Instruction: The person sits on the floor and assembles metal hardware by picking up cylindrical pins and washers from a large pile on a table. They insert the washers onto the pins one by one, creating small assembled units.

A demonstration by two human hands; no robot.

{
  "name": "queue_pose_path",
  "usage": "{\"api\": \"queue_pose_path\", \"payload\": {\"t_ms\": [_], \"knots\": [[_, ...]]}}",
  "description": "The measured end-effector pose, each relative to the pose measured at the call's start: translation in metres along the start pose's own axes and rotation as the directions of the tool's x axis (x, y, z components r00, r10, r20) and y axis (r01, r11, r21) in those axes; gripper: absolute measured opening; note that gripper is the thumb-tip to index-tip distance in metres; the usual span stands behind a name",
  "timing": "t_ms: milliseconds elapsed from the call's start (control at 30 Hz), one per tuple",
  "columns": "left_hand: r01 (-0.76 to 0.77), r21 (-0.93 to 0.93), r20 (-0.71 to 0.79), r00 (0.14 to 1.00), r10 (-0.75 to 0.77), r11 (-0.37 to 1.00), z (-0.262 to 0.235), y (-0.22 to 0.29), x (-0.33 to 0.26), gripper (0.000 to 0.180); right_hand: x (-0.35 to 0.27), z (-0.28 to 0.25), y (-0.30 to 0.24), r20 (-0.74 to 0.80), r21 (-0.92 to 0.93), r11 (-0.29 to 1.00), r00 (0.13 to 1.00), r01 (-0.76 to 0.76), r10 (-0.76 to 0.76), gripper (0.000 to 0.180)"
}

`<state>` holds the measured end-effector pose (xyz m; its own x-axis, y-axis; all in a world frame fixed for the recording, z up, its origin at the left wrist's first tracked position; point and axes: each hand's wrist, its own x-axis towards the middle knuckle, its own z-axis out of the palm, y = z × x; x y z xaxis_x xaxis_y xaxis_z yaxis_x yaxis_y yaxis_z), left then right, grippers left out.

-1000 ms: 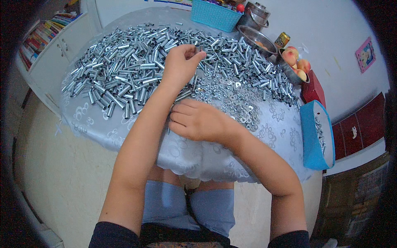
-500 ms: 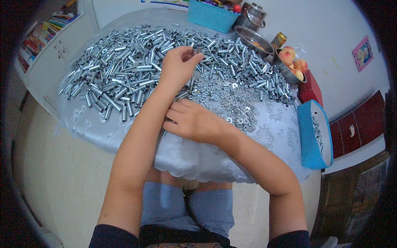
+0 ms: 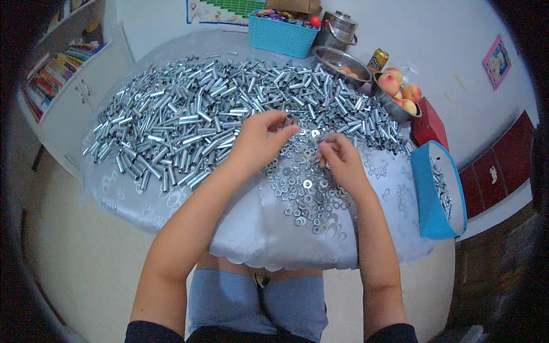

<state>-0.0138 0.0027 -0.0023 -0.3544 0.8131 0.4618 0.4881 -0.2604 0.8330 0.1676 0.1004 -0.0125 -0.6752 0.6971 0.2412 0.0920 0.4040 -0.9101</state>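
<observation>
My left hand point(image 3: 260, 140) is closed on a short metal tube point(image 3: 291, 120), pinched between thumb and fingers at the near edge of the tube pile. To its right, my right hand point(image 3: 343, 163) has its fingers curled together over the washers; what they pinch, if anything, is too small to make out. Many loose silver washers point(image 3: 300, 197) lie spread between and below my hands. Beyond them a wide heap of shiny metal tubes point(image 3: 189, 114) covers the far and left part of the table.
A patterned silvery cloth covers the table point(image 3: 257, 234). At the right edge stands a blue fabric bin point(image 3: 433, 200) with tubes inside. Behind are a bowl of peaches point(image 3: 398, 103), a steel basin point(image 3: 343, 63), a can point(image 3: 377, 60), a metal pot point(image 3: 337, 31) and a turquoise basket point(image 3: 283, 35).
My right hand has moved from beside my left forearm to over the washers, its fingers now curled. My left hand has come nearer and right from the tube heap. More washers are spread toward the near edge.
</observation>
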Motion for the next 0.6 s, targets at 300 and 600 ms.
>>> {"api": "queue_pose_path", "payload": {"t_ms": [300,600], "knots": [[0.277,-0.185,0.216,0.947,-0.236,0.943,0.009,0.017,-0.011,0.019,-0.002,0.003,-0.002,-0.033,0.101,0.984,0.988,-0.144,0.148,0.019],[0.256,-0.144,0.221,0.95,-0.221,0.956,0.013,0.003,-0.011,0.02,-0.01,-0.001,-0.014,-0.017,-0.33,0.944,1.0,-0.005,-0.001,0.016]]}}
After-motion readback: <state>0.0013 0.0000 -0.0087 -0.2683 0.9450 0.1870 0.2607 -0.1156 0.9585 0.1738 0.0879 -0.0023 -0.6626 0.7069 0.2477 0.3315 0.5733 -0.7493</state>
